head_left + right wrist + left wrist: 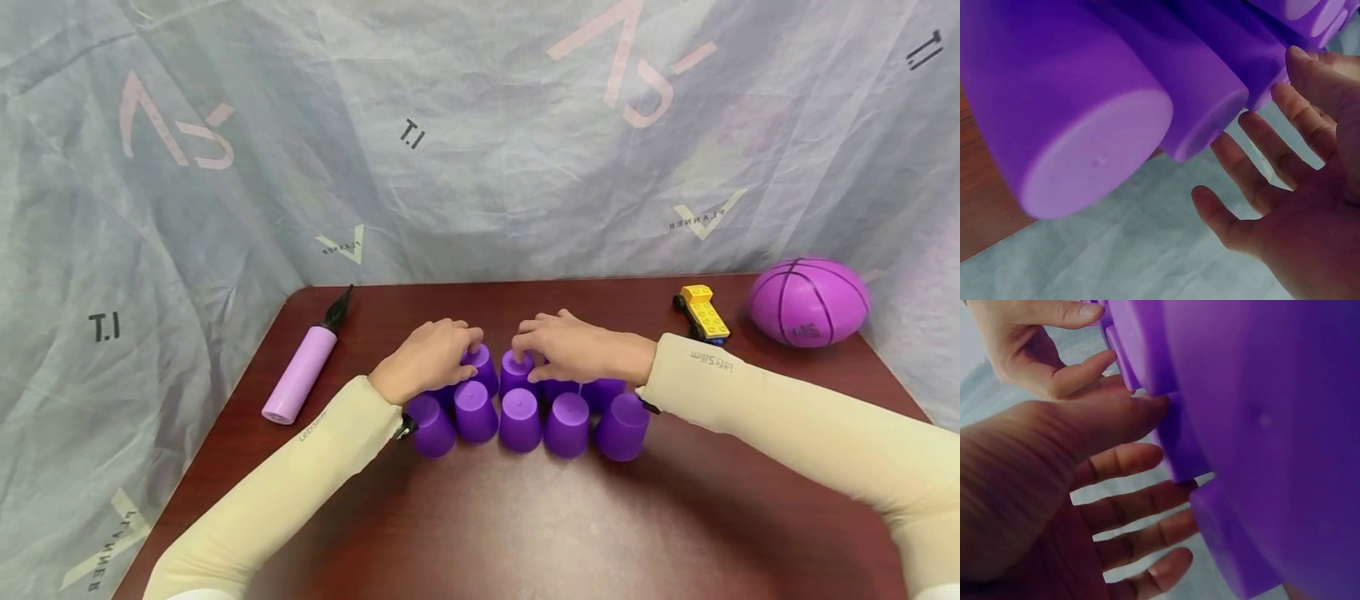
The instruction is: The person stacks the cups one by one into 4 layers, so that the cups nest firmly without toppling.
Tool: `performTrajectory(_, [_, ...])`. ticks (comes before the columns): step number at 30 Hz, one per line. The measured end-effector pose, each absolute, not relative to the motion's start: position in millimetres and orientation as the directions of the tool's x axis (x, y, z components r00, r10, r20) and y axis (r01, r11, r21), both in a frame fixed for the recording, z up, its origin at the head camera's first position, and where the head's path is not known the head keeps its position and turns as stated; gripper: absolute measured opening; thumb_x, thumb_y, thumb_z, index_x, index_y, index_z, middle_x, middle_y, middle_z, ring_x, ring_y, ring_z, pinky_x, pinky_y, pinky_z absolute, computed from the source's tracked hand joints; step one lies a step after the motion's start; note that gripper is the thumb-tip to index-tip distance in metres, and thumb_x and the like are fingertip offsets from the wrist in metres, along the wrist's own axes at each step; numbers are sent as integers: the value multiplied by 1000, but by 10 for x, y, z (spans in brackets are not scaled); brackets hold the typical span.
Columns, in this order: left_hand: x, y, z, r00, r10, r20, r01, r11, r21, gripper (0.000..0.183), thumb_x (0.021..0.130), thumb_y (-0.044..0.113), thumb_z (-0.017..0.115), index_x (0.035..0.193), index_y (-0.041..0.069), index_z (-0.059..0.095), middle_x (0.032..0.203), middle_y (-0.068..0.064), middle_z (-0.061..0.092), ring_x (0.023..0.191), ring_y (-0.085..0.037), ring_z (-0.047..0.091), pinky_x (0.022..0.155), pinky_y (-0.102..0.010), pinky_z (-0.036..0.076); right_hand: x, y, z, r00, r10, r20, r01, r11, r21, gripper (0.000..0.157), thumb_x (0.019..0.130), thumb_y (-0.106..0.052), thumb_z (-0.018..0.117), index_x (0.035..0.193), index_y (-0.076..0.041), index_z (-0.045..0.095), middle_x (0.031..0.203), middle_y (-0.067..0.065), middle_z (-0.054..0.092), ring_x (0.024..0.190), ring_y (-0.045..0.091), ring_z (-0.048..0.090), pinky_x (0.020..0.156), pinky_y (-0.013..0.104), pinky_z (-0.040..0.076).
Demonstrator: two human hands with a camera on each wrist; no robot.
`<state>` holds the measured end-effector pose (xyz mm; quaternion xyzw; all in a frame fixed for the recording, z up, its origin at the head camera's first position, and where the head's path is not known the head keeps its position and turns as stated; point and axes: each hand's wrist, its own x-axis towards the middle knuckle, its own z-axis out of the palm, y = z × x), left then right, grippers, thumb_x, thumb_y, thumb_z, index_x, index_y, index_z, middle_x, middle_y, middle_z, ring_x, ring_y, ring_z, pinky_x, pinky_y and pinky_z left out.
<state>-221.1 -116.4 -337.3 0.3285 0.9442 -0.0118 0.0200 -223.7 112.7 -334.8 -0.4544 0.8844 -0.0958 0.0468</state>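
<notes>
Hands were close, L hand (431, 358) curled round a back-row purple cup (486, 371), R hand (573, 346) round the adj. cup (516, 379), mid desk (517, 533); both upturned, looked light, stiff, prob. slick, best pinched by upper sides.

And it's the left hand (1035, 478), 4 fingers fanned apart, thumb tip right at a purple cup (1182, 437), contact too tight to call! A larger-looking cup (1266, 456) looms nearest; over on the right, the right hand (1013, 356), pale cloth (1204, 575) behind!
</notes>
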Motion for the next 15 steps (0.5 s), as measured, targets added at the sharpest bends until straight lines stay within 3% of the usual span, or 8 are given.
performTrajectory(10, [-2329,-1160,-3346,-766,643,-17,641,765,65,21,79,22,74,89,15,57,80,2,52,76,-18,49,64,-32,42,-2346,1121,-3380,-571,-813,109,-816,548,-187,23,75,-23,81,87,-18,61,87,-4,57,85,15,50,69,36,34])
performTrajectory(15, [-2555,-1134,-3141,-798,602,-20,599,796,84,18,80,23,72,90,15,59,80,0,55,76,-18,52,64,-33,43,-2556,1229,-3212,-604,-770,206,-797,571,-199,22,74,-20,80,87,-15,63,83,-1,57,81,16,52,68,38,40])
